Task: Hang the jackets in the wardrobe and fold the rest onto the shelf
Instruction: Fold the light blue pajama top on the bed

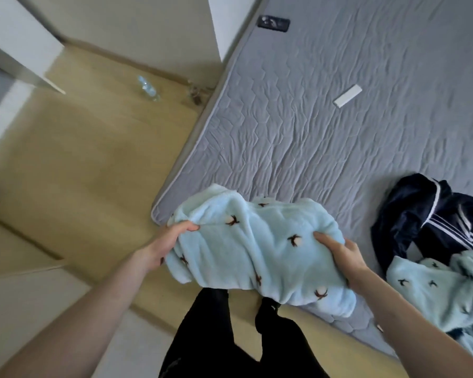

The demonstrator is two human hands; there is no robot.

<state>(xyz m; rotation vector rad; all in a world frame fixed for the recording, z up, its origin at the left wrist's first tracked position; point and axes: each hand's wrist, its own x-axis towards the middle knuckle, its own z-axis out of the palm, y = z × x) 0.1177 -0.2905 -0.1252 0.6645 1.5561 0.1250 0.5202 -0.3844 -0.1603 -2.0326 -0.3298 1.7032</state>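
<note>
Fleece [257,241]: pale blue, printed with small dark sprigs, bunched and roughly folded, held up between both hands at the near corner of the mattress; its lower edge droops over the mattress edge towards the person's legs.
Left hand [170,241]: grips the fleece's left end, thumb on top, fingers curled underneath and mostly hidden by the cloth.
Right hand [342,255]: grips the fleece's right end, fingers lying over the top and digging into the pile; the thumb is out of sight.
Mattress [325,118]: grey, quilted, bare, filling the right and upper part of the view.
Dark jacket [432,216]: navy with white stripes and piping, crumpled on the mattress to the right of the fleece, well apart from it.
Second fleece [443,290]: same pale blue print, heaped at the right edge, touching the jacket's lower side.
White bar [348,96]: small, flat, lying alone on the mattress further up.
Black device [273,23]: near the mattress's far corner, possibly a remote; too blurred to tell.
Bottle [148,88]: clear plastic, on the wooden floor [79,173] to the left of the mattress.
Legs [230,336]: black trousers, standing on the floor just beside the mattress corner.
</note>
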